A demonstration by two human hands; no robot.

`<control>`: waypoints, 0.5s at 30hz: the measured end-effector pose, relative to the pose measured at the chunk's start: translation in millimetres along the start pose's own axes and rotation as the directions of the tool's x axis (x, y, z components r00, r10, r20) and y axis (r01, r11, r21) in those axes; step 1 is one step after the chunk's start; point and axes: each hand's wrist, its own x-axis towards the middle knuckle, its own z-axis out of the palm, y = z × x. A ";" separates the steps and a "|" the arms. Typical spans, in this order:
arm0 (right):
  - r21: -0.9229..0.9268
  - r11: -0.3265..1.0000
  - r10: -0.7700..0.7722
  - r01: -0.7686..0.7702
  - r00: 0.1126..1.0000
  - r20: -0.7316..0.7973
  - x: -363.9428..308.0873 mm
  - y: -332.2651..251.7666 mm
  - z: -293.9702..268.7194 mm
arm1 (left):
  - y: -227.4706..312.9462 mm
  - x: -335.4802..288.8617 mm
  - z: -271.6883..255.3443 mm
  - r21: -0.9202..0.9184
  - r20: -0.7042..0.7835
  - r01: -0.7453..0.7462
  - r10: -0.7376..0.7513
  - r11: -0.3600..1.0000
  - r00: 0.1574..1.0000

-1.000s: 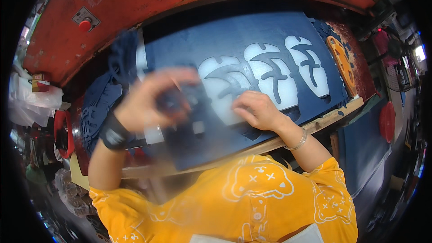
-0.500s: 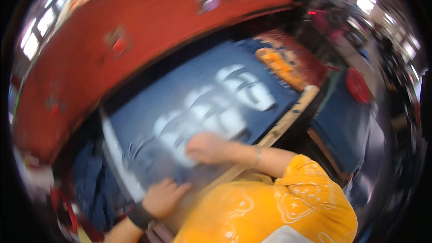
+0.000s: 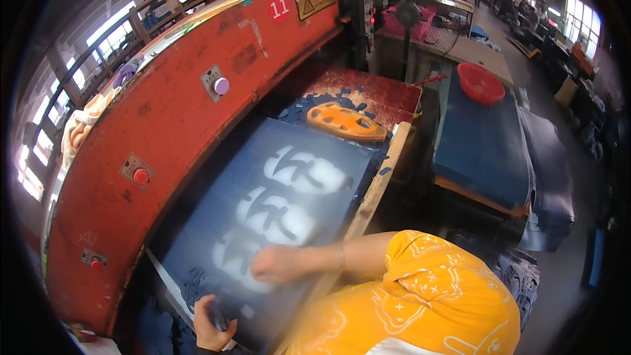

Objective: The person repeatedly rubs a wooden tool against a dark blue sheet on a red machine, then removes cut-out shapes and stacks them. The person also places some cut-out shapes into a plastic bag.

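A dark blue sheet (image 3: pixel 220 184) lies on the press bed, with several shoe-upper-like openings through which a white surface (image 3: pixel 309 173) shows. My right hand (image 3: pixel 276 264) is closed, fingers curled down at the edge of the nearest white opening; what its fingers hold, if anything, is hidden. At the sheet's near left corner, my left hand (image 3: pixel 209 332) is closed around dark blue cut pieces (image 3: pixel 217 316), its thumb and fingers on either side of them. An orange cutting die (image 3: pixel 347 122) with holes rests at the sheet's far end, away from both hands.
The red press beam (image 3: pixel 171 105), with round buttons, arches along the left. A wooden strip (image 3: pixel 378 190) borders the right side. Small blue scraps (image 3: pixel 322 99) lie by the die. To the right, a red basket (image 3: pixel 480 83) sits on stacked blue sheets (image 3: pixel 483 151).
The view has turned and sharpened. My left hand, earlier spread low over the sheet, now grips dark blue pieces at its corner. My right hand remains closed over the openings.
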 end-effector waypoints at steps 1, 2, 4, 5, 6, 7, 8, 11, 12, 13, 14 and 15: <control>-0.025 1.000 -0.019 0.019 1.000 0.010 -0.1 -0.9 -0.3 | 0.5 -1.3 0.6 0.130 0.115 -0.145 0.131 0.981 0.985; -0.018 1.000 -0.014 0.014 1.000 0.003 -0.6 -2.1 -0.9 | 2.0 -6.3 3.2 0.237 0.240 -0.300 0.243 0.924 0.940; -0.014 1.000 -0.019 0.019 1.000 -0.013 -1.7 -4.2 -2.9 | 5.9 -16.8 16.0 0.435 0.404 -0.446 0.273 0.782 0.873; -0.013 1.000 -0.021 0.021 1.000 0.007 -1.5 -4.7 -3.6 | 8.3 -22.7 18.0 0.521 0.479 -0.354 0.077 0.777 0.874; -0.015 1.000 -0.027 0.027 1.000 0.003 -3.1 -5.4 -4.5 | 10.9 -25.9 27.4 0.503 0.443 -0.397 0.166 0.768 0.881; -0.023 0.999 -0.036 0.036 0.999 0.009 -3.4 -5.4 -4.3 | 13.0 -29.6 30.4 0.485 0.403 -0.438 0.251 0.757 0.880; -0.023 0.999 -0.034 0.033 0.999 -0.003 -4.3 -5.2 -3.8 | 14.6 -30.2 33.9 0.511 0.404 -0.429 0.233 0.745 0.885; -0.030 0.998 -0.049 0.049 0.999 -0.020 -5.3 -1.4 1.7 | 16.3 -30.4 33.5 0.531 0.423 -0.440 0.223 0.724 0.878; -0.025 0.998 -0.064 0.063 0.998 -0.026 -4.6 0.7 4.7 | 16.1 -30.8 30.9 0.498 0.438 -0.469 0.254 0.729 0.862; -0.040 0.997 -0.063 0.061 0.997 -0.045 -4.7 3.7 6.5 | 15.4 -29.2 30.0 0.462 0.456 -0.505 0.293 0.729 0.840; -0.062 0.996 -0.065 0.063 0.998 -0.023 -4.0 6.2 8.9 | 15.4 -29.8 28.5 0.468 0.483 -0.482 0.243 0.741 0.841; -0.096 0.993 -0.063 0.063 0.998 0.005 -3.4 9.2 10.0 | 15.2 -28.7 28.9 0.462 0.525 -0.481 0.208 0.745 0.825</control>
